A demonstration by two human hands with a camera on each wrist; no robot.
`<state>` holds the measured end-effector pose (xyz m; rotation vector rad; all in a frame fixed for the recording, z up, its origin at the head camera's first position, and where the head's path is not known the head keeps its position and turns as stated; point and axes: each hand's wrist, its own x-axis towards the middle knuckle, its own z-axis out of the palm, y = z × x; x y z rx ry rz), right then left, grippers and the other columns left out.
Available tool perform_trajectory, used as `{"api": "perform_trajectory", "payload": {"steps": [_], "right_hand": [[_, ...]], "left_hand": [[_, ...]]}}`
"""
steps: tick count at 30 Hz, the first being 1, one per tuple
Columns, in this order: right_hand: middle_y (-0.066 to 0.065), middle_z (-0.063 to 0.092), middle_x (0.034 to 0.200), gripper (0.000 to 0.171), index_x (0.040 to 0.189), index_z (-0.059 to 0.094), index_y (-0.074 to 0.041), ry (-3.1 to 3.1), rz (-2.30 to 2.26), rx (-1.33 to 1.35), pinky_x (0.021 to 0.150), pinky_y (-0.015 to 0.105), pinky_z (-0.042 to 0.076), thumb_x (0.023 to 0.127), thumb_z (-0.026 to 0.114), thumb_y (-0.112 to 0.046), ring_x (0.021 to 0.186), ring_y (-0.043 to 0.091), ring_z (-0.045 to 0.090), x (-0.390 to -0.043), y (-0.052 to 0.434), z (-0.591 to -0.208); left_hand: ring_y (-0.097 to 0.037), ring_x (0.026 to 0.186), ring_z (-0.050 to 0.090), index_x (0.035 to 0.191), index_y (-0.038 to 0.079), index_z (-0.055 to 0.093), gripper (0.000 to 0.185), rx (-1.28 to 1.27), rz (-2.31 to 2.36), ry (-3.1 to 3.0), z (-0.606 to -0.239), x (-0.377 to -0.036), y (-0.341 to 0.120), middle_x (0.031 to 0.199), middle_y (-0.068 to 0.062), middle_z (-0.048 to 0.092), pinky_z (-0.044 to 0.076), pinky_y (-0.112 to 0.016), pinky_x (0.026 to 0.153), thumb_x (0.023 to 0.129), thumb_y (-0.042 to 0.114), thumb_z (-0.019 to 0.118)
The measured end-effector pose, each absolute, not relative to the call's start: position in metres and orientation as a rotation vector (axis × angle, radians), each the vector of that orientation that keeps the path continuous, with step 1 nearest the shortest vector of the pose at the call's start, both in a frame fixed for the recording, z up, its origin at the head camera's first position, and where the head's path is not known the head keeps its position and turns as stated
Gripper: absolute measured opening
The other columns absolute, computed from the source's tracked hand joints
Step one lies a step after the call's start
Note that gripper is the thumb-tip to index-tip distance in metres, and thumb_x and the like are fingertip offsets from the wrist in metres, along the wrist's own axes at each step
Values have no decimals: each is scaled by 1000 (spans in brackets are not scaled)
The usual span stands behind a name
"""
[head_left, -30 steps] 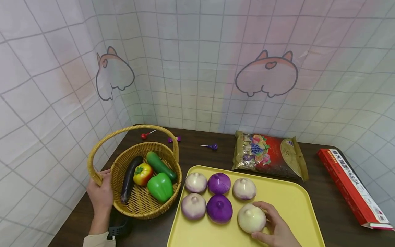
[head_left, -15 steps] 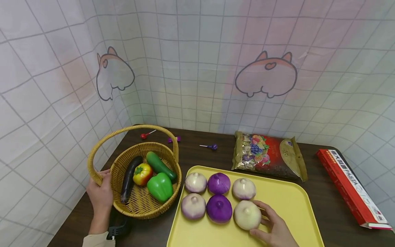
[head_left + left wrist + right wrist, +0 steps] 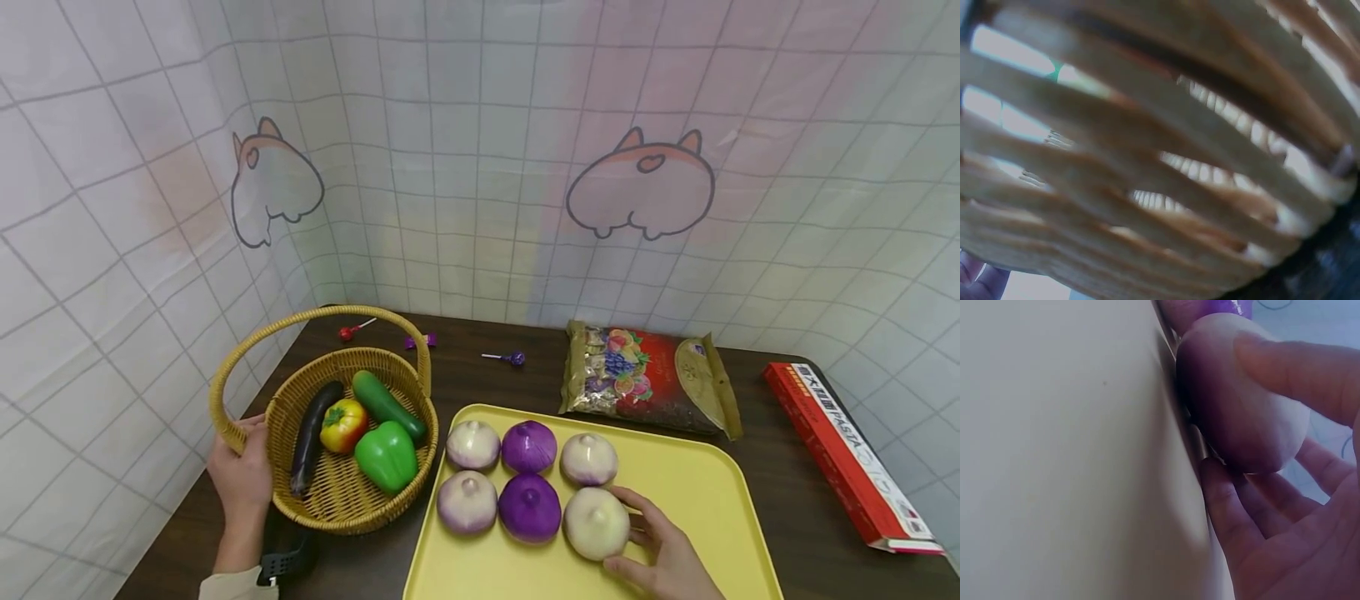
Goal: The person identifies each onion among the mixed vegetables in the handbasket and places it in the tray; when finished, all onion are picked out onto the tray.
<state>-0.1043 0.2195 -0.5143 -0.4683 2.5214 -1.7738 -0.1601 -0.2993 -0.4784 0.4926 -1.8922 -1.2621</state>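
Note:
A wicker basket (image 3: 352, 517) with an arched handle stands at the left, holding an eggplant (image 3: 311, 437), a cucumber (image 3: 387, 406), a green bell pepper (image 3: 386, 457) and a red-yellow toy fruit (image 3: 344, 426). My left hand (image 3: 243, 475) grips its left side by the foot of the handle; some fingers are hidden behind it. On the yellow tray (image 3: 690, 483), white and purple onion-shaped toys form two rows. My right hand (image 3: 663, 550) holds the front-right white toy onion (image 3: 597, 523) between thumb and fingers, against the tray. In the right wrist view this onion (image 3: 1241, 394) shows a purple underside.
Behind the tray lies a red and gold candy bag (image 3: 648, 375). A red pasta box (image 3: 851, 454) lies at the right. A red lollipop (image 3: 347, 333), a small purple wrapped candy (image 3: 420, 341) and a purple lollipop (image 3: 516, 358) lie near the back wall.
My right hand has slid the white onion a little left, closer to the dark purple one beside it. The left hand and basket stay in place; the head view has shifted slightly.

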Motion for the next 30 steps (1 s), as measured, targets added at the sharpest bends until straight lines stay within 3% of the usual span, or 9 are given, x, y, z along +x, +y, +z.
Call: {"api": "perform_trajectory", "payload": {"steps": [6,15,19,23,27,30], "right_hand": [[4,56,133,70,138,45,3,2450,-1810,-630,87,19,50,78,80,-5,106,5,62,-110,218,-516],[13,55,134,69,139,44,3,2426,-1793,-689,88,20,49,80,79,-7,109,4,61,-118,218,-520],[21,52,136,72,140,43,1,2426,-1757,-566,87,22,51,80,79,-10,108,5,62,-116,221,-514],[22,53,135,66,138,48,-3,2552,-1694,-361,83,26,54,81,79,-13,104,8,63,-108,227,-502],[15,55,133,55,135,52,-8,2751,-1591,-301,78,26,54,85,75,-13,103,13,63,-106,233,-486],[10,55,133,50,135,53,-11,2857,-1553,-444,78,25,55,88,71,-8,104,11,61,-112,235,-471]], "left_hand": [[8,75,55,88,-4,59,21,539,-1250,-1891,-479,-156,-301,89,23,59,41,-8,62,95,16,59],[4,73,54,97,2,63,27,577,-1248,-1937,-478,-152,-304,87,27,58,41,-10,62,96,29,61],[5,88,55,112,6,63,29,529,-1298,-1947,-468,-140,-305,102,21,61,41,-9,72,97,31,59],[1,102,54,122,7,56,27,368,-1283,-1865,-446,-131,-303,112,14,59,39,-11,84,99,20,49],[-14,108,56,119,0,57,32,139,-1262,-1617,-413,-128,-295,114,3,61,38,-19,94,92,17,52],[-24,109,56,111,-8,57,37,-13,-1237,-1433,-378,-128,-278,113,-8,63,38,-26,99,86,19,58]]}}
